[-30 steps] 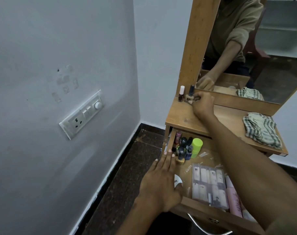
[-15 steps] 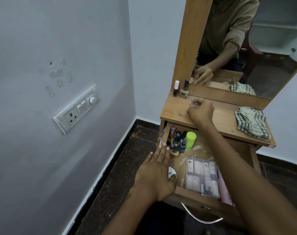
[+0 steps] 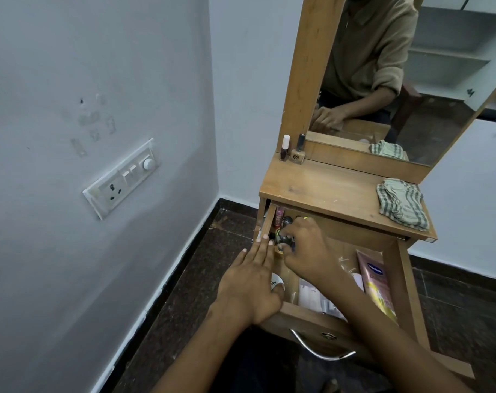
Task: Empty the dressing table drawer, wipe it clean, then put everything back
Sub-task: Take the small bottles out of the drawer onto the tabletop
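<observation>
Green-checked cloth (image 3: 402, 203), pink tube (image 3: 375, 282), wooden drawer (image 3: 303, 321).

walls: plain pale grey-blue painted walls (image 3: 71, 66) meeting in a corner | fitting: white plastic switch-and-socket plate (image 3: 122, 178) on left wall | floor: dark speckled stone floor (image 3: 190, 265) with black skirting | furniture: light-brown wooden dressing table (image 3: 326, 188) with tall wood-framed mirror (image 3: 428, 80) | light: dim, even

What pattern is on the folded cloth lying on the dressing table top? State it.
Green and off-white checks, striped plaid style, on the cloth; seen best in the head view.
</observation>
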